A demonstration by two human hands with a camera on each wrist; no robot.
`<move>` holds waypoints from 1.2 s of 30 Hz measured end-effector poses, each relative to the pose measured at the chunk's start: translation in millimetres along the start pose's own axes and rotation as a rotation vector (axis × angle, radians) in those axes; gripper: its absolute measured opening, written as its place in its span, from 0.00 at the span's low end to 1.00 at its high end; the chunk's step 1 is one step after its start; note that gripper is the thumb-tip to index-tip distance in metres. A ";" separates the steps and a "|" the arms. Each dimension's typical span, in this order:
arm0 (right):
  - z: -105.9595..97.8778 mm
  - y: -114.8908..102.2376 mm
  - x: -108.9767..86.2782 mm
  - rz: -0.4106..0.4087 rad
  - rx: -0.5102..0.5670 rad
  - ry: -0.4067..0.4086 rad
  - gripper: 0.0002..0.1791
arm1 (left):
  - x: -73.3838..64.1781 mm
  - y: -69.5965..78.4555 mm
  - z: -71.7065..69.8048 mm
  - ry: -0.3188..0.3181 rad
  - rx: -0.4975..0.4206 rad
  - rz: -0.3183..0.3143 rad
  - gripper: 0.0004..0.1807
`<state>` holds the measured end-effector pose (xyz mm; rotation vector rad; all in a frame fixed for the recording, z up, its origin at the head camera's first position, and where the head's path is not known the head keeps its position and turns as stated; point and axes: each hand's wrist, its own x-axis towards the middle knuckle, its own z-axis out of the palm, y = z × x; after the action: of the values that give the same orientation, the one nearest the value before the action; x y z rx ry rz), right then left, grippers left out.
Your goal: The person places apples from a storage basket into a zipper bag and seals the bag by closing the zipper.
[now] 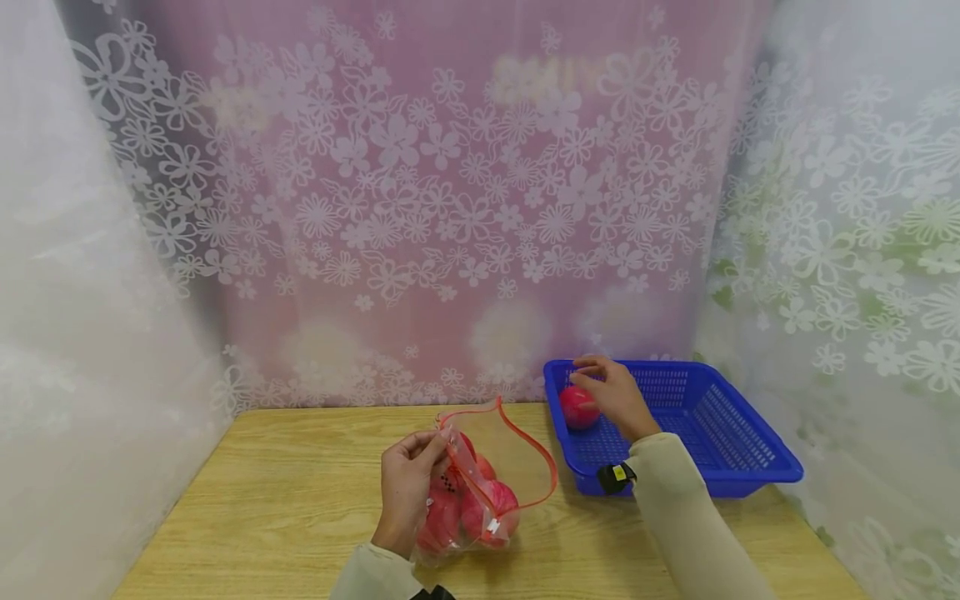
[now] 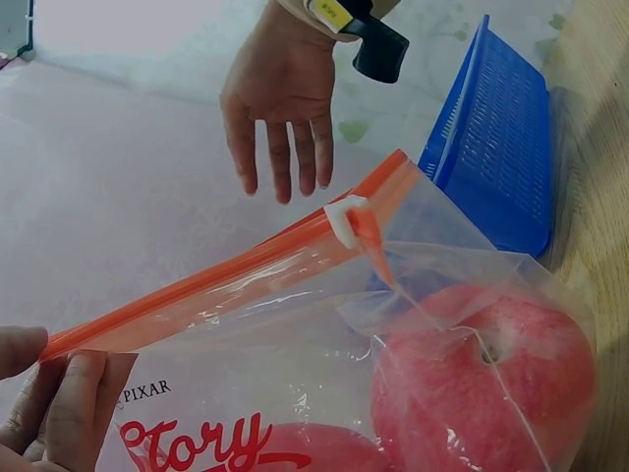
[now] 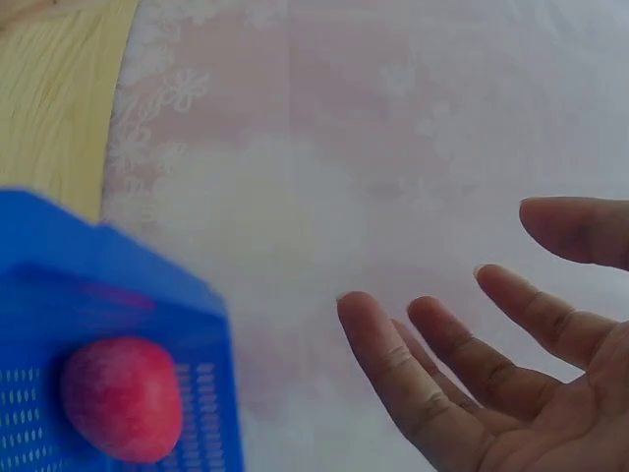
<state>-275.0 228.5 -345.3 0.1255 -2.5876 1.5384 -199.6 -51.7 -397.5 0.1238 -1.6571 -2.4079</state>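
My left hand pinches the rim of a clear zipper bag with an orange-red zip edge and a white slider. Several red apples sit inside the bag, which rests on the table with its mouth spread open. Over the blue basket hovers my right hand, its fingers loosely extended and holding nothing. Below and beside those fingers a single red apple lies in the basket's left corner; the right wrist view shows this apple apart from the hand.
The light wooden table carries the bag left of centre and the basket at the right. A flowered translucent curtain hangs behind the table's back edge, and similar sheets close in both sides.
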 end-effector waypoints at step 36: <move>-17.8 69.5 57.5 0.337 0.246 0.011 0.33 | -0.7 -3.2 3.2 0.007 0.028 0.004 0.12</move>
<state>-340.1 277.0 -388.5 -0.3110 -2.4950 1.9577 -200.0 -47.5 -399.4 0.1328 -1.6863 -2.3792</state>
